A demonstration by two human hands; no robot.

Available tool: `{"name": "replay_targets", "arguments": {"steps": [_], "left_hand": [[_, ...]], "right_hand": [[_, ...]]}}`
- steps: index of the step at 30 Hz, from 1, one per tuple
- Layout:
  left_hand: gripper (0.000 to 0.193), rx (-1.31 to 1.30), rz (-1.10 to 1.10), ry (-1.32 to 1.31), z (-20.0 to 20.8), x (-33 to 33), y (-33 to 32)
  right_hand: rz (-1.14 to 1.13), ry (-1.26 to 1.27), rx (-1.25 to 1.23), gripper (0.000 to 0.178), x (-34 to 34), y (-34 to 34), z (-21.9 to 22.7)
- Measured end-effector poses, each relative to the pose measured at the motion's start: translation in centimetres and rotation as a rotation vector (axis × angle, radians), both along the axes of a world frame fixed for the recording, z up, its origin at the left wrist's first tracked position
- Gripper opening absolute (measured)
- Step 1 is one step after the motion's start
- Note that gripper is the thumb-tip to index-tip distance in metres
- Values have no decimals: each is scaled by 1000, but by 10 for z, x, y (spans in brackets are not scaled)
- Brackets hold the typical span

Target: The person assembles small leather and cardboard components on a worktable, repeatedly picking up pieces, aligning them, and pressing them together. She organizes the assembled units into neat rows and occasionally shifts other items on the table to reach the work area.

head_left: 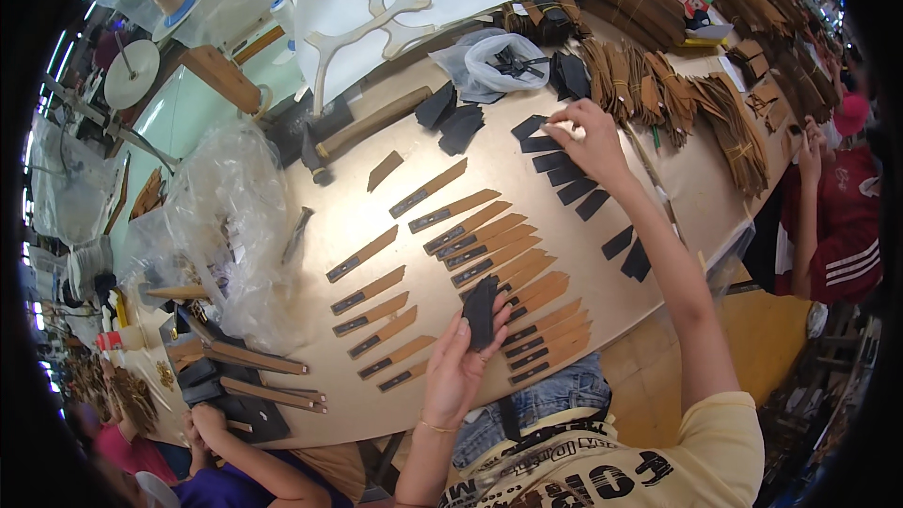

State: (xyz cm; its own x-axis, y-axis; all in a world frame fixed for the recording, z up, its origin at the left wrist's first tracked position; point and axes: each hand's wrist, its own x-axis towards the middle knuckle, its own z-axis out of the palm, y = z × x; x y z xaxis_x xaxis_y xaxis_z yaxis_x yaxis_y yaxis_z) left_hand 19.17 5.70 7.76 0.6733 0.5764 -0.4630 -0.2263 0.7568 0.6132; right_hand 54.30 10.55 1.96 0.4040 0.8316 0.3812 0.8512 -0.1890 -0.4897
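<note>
My left hand point(458, 350) holds a small stack of black pieces point(481, 310) upright above the near part of the table. Stretched far to the right, my right hand point(593, 139) has its fingers pinched at the end of a flat black piece point(529, 128). That piece tops a slanting row of black pieces point(566, 176); a few more black pieces point(618, 243) lie closer to me. Between my hands and to the left are tan strips point(463, 228) with black ends, laid in overlapping columns. One shorter brown piece point(384, 170) lies apart.
A hammer point(317, 158), a roller point(376, 120), black stacks point(461, 129) and a plastic bag point(499, 66) lie beyond the strips. Brown bundles point(649, 85) fill the far right. Clear plastic point(230, 226) heaps at left. Other people work at the left point(226, 442) and right point(837, 207).
</note>
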Motion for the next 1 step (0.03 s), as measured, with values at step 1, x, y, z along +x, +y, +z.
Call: {"name": "replay_targets", "arguments": {"steps": [1], "left_hand": [[47,7,-2,-11,-1,1,-1]], "right_hand": [[29,-79,-19,31,-3,-8,2]]}}
